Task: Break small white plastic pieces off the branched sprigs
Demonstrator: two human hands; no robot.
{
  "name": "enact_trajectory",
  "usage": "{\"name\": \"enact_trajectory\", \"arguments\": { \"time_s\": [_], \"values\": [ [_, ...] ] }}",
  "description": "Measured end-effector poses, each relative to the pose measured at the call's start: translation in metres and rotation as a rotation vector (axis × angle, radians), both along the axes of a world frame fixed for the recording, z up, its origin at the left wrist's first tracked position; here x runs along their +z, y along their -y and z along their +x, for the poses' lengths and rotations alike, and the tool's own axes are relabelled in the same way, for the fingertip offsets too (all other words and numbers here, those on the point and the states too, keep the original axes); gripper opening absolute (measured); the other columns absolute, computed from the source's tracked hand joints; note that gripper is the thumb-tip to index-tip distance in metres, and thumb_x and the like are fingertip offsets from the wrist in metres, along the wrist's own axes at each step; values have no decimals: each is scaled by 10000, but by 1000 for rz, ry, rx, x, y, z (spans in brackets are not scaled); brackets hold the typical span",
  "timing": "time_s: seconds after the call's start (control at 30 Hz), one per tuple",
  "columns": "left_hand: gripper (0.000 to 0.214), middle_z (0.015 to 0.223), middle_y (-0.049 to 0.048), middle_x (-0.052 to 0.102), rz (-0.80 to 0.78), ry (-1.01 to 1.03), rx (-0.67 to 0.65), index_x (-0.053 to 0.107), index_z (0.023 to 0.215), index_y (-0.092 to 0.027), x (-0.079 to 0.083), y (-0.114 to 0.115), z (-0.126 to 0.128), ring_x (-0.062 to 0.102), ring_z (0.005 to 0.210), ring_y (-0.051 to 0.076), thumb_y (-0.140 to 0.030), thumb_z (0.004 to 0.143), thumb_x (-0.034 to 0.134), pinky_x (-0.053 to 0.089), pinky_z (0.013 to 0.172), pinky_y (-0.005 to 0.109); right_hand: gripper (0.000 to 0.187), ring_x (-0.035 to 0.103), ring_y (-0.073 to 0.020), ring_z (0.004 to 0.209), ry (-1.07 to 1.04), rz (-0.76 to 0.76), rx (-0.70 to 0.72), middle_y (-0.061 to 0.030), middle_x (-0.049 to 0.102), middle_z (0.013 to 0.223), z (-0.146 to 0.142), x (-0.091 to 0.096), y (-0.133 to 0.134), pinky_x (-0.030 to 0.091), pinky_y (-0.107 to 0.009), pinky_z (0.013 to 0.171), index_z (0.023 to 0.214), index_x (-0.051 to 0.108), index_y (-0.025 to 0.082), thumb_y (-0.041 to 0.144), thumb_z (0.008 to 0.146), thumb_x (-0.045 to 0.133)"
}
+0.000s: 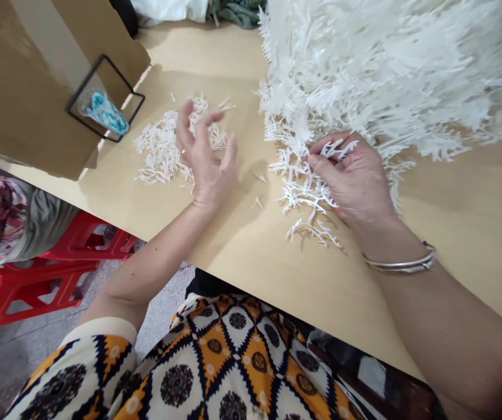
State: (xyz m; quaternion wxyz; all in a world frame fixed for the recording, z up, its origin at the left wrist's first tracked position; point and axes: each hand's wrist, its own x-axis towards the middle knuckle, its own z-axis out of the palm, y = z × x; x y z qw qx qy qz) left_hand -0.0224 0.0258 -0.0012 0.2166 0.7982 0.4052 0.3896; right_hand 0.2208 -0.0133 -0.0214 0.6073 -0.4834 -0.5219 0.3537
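My left hand (207, 154) hovers with its fingers spread over a low pile of small thin white plastic pieces (159, 149). Nothing shows in its fingers. My right hand (351, 181) pinches a white branched plastic piece (338, 149) between thumb and forefinger, at the near edge of a large heap of similar white branched pieces (373, 76). Several loose branched pieces (310, 201) lie below and left of this hand. Two tiny white bits (257, 203) rest on the table between the hands.
A cardboard box (27, 81) stands at the table's left, with a black wire frame (105, 96) and a clear cup with blue and white contents (104, 114) beside it. Cloth (237, 13) lies at the back. Another person (3, 216) and red stools (36, 286) are at the left.
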Motion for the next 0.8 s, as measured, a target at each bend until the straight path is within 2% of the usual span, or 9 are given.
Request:
{"name": "enact_trajectory", "arguments": {
  "time_s": [0.17,0.3,0.4,0.47,0.57,0.8],
  "values": [
    [481,1262,78,786,37,-236,-80,720,1243,-284,2,19,20,688,1291,266,-709,1027,654,368,1133,455,223,607,-145,761,-53,40,29,22,691,875,-10,3,8,543,-369,785,891,722,276,116,788,837],
    [403,1264,54,792,34,-243,-117,717,1145,-249,-5,24,28,709,1213,223,-638,1060,655,281,1174,447,184,681,-167,817,20,39,83,37,715,912,-18,0,15,602,-385,801,926,732,315,264,836,883],
    [344,1153,9,798,15,-195,-140,707,1063,-235,-6,23,27,719,1092,176,-567,1101,625,288,1146,412,192,705,-187,845,54,36,77,32,722,935,-20,-2,16,627,-411,814,944,732,318,345,850,898],
    [335,1112,-4,794,-2,-186,-162,697,1028,-228,-4,23,27,716,1049,163,-540,1115,611,302,1122,399,176,687,-186,825,76,43,39,30,728,936,-19,-3,16,619,-408,799,955,741,323,325,859,889],
    [300,1061,-5,784,-35,-179,-184,677,999,-220,1,24,27,711,1016,160,-485,1121,610,323,1089,396,158,651,-184,799,97,56,2,23,726,931,-18,-1,17,594,-399,779,957,737,327,279,878,865],
    [284,1010,21,754,-55,-191,-188,590,965,-224,1,22,29,691,980,194,-447,1126,521,366,999,421,152,595,-187,814,124,69,34,11,641,917,-31,0,16,551,-391,807,938,634,306,284,892,777]
  ]
}}
